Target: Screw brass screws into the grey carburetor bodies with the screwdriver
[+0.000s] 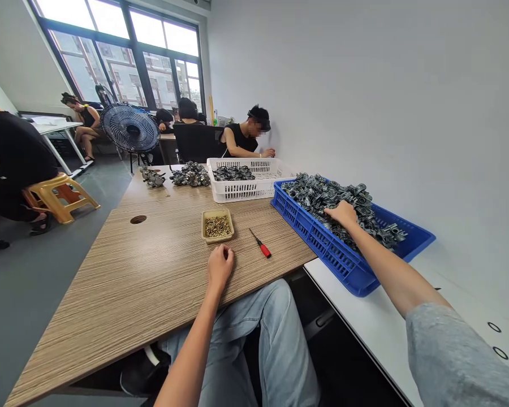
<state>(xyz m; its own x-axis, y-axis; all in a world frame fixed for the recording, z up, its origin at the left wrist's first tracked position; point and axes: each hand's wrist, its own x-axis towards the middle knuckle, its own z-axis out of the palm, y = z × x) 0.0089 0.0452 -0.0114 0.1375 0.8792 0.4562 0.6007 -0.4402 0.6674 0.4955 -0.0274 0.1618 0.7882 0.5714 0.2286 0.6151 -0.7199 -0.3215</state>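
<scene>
My left hand (221,263) rests on the wood-grain table, fingers loosely curled and nothing visible in them. Just beyond it is a small tan tray (205,238) filled with brass-coloured screws (218,226). To its right lies a screwdriver (263,249) with a red and black handle, its shaft pointing away from me. My right hand (343,214) reaches over the blue basket (322,238) and touches the heaped dark grey metal parts (311,195). One finger stretches out to the left, while the other fingertips are partly hidden; I see no part lifted.
A white basket (241,194) of similar parts stands at the back, beside loose clusters of parts (190,174). The table (144,271) has a round hole at left. A co-worker (248,135) sits beyond; a fan (130,129) and yellow stool (59,195) stand left.
</scene>
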